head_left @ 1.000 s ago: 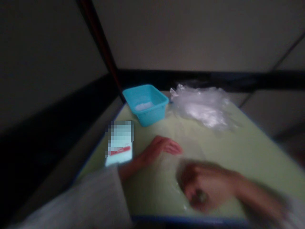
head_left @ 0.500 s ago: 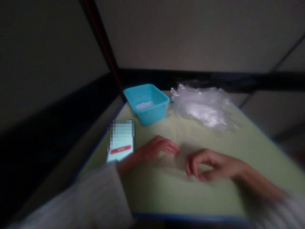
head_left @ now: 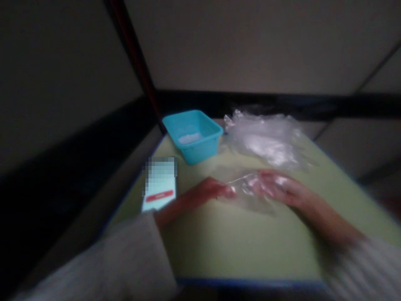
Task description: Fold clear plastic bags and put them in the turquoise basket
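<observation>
Seemingly partway through handling a thin clear bag (head_left: pixel 247 200), stretched between both hands over the middle of the counter (head_left: pixel 225 251). Pinched at the left end by the left hand (head_left: pixel 217 189), fingertips together on the plastic. Overlapped by film at the right hand (head_left: pixel 277 186), with fingers in or behind the bag; cannot tell whether clamped on it. Edge drawn into a line, so apparently taken up but not finished with. Untouched: a heap of clear plastic (head_left: pixel 263 136) far right, a turquoise basket (head_left: pixel 202 153) far left holding something white (head_left: pixel 189 138), a lit phone (head_left: pixel 158 205) beside the left forearm.
</observation>
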`<state>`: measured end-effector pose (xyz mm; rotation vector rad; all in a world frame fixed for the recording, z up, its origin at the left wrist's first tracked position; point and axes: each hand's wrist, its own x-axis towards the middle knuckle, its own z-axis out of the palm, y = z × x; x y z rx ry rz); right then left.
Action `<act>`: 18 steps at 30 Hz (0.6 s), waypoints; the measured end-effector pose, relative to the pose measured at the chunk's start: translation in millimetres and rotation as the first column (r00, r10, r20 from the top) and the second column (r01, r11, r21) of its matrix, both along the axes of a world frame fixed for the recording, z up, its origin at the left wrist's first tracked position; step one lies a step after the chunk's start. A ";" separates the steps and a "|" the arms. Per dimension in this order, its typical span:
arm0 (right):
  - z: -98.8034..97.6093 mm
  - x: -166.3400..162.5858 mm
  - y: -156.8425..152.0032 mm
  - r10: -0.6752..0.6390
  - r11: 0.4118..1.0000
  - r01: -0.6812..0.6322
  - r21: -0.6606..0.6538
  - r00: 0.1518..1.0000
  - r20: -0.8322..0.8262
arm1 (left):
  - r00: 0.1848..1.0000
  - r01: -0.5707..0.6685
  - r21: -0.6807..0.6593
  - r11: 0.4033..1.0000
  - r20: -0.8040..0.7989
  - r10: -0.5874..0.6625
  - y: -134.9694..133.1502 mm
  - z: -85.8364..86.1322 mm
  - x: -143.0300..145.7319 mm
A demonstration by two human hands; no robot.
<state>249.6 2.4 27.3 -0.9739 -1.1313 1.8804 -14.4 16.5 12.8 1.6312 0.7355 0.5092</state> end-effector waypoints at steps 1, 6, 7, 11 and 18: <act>0.3 1.3 1.6 -0.011 1.000 0.011 -0.003 1.000 0.019 | 1.000 -0.010 0.002 1.000 -0.013 0.010 0.5 1.5 2.5; 6.3 15.5 8.5 -0.057 0.998 0.058 -0.036 0.998 0.028 | 0.997 -0.069 -0.020 0.997 -0.036 0.068 1.8 1.8 11.7; 7.5 19.7 9.4 -0.069 0.997 0.070 -0.043 0.997 0.031 | 0.996 -0.079 -0.025 0.997 -0.052 0.078 1.5 1.7 12.3; 8.6 35.6 8.2 -0.036 0.998 0.041 -0.048 0.995 0.093 | 0.986 -0.142 -0.055 0.988 -0.094 0.137 -0.8 3.0 13.0; 2.8 47.3 -8.0 -0.009 0.997 -0.015 0.074 0.949 0.314 | 0.982 -0.176 -0.089 0.980 -0.089 0.168 -2.2 2.6 14.3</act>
